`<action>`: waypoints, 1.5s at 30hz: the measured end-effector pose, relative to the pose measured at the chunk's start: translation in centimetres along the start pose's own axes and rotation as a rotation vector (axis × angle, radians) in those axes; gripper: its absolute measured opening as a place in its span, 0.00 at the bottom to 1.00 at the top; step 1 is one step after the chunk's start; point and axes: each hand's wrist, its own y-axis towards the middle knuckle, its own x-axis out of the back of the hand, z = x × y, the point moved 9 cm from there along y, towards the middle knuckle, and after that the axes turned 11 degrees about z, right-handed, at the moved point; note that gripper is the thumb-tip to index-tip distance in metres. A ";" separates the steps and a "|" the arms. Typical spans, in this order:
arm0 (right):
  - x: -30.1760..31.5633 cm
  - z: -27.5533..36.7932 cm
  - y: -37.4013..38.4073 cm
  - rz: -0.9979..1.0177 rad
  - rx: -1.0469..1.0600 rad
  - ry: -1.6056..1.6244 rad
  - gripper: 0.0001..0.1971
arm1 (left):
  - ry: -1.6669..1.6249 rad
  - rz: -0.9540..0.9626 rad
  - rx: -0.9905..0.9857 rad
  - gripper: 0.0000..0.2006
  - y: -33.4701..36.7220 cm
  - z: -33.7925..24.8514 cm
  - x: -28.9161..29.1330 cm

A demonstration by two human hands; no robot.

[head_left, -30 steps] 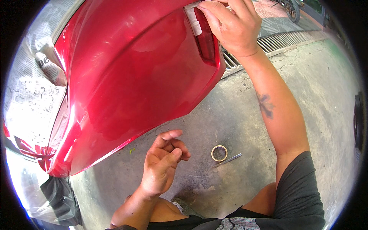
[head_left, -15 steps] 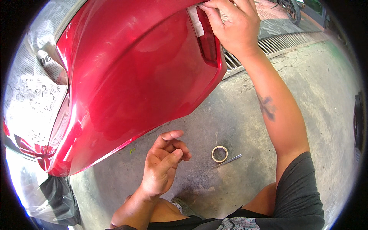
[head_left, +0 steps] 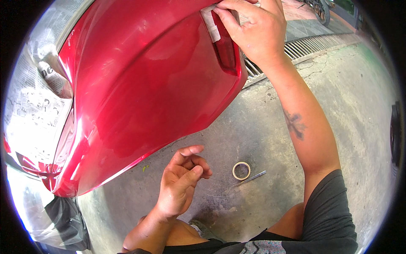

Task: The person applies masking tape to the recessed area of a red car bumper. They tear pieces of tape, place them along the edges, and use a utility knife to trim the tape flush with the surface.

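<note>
A glossy red car bumper (head_left: 144, 97) fills the upper left, with a dark red reflector (head_left: 226, 53) set near its right end. Whitish masking tape (head_left: 212, 28) covers the reflector's left edge and upper part. My right hand (head_left: 258, 31) is at the top of that strip, thumb and forefinger pinched on the tape's upper end; its other fingers run partly out of view. My left hand (head_left: 182, 180) hangs in the air below the bumper, touching nothing. Its fingers are loosely curled, forefinger apart from the thumb, with nothing visible in them.
A roll of masking tape (head_left: 234, 172) lies on the concrete floor (head_left: 270, 122) beside a slim metallic blade-like tool (head_left: 251, 178). Newspaper (head_left: 36, 106) masks the car at left, above black sheeting (head_left: 65, 220). A metal drain grate (head_left: 315, 47) crosses behind; a motorbike wheel (head_left: 322, 12) stands beyond.
My right hand, still pinching the tape, has shifted slightly left. The bumper sits slightly further left in view. My left hand keeps nearly the same pose.
</note>
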 end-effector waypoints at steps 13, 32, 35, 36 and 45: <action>0.5 2.4 0.5 0.102 -0.019 -0.187 0.02 | 0.019 0.006 -0.002 0.26 0.1 0.1 0.2; -0.2 -4.6 -26.3 0.729 -0.705 0.314 0.12 | 0.037 0.023 -0.052 0.24 2.0 -0.2 -1.3; 1.6 1.9 -44.4 1.602 -0.632 0.276 0.11 | 0.015 -0.034 -0.059 0.22 1.8 -0.1 -1.0; 3.4 5.8 -49.8 1.907 -0.620 0.404 0.11 | 0.020 -0.057 -0.061 0.21 1.7 -0.2 -0.6; 9.7 12.7 -56.4 1.848 -0.292 0.274 0.15 | 0.060 -0.112 -0.068 0.19 3.0 0.2 -0.1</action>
